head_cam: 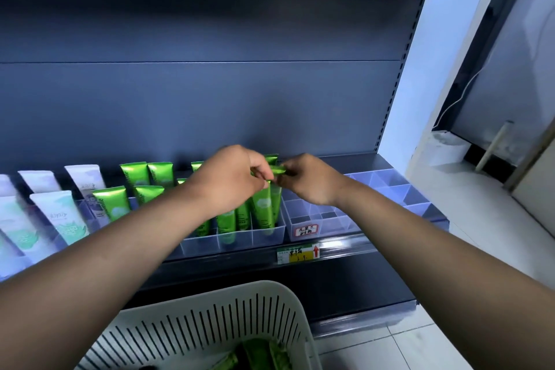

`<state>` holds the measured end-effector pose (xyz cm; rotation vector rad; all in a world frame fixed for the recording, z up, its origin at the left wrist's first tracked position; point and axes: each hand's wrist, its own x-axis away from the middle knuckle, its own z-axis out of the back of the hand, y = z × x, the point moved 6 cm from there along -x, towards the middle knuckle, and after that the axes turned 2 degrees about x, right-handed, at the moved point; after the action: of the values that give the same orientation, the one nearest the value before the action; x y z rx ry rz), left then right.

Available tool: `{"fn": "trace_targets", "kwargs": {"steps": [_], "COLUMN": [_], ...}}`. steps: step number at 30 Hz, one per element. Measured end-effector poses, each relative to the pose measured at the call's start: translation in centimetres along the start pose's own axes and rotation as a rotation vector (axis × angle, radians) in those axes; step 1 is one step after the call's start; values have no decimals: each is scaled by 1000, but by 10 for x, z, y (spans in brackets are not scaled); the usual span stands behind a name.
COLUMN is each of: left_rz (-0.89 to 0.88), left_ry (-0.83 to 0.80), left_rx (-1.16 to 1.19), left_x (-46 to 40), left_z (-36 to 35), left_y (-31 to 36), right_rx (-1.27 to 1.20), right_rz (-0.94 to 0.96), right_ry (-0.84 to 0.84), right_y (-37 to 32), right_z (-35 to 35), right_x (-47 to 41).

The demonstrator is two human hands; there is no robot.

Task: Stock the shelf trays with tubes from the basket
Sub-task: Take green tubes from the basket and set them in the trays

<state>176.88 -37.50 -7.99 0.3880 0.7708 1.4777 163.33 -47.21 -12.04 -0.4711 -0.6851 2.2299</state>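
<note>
Together, both hands' fingers (262, 172) pinch a green tube (278, 170) above the tray (264, 234).

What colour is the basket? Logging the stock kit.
White, slotted basket; head view.

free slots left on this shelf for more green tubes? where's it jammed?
Free: the clear divided tray right of the handwritten label shows empty compartments. Crowded: the green tube tray, where both hands pinch a green tube, and the white tubes at left.

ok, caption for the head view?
Both hands pinch a green tube above the clear shelf tray.
</note>
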Motion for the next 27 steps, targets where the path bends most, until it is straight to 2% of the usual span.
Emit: {"fn": "trace_targets", "kwargs": {"steps": [9,27], "left_rz": [-145,-158], "left_ry": [-22,-42], "left_rx": [-201,-265], "left_x": [3,5], "left_z": [-5,-2], "left_y": [5,9], "right_rx": [-154,-240], "right_rz": [-2,-20], "right_ry": [42,81], "right_y": [-1,-5], "right_z": [3,11], "right_x": [2,9]}}
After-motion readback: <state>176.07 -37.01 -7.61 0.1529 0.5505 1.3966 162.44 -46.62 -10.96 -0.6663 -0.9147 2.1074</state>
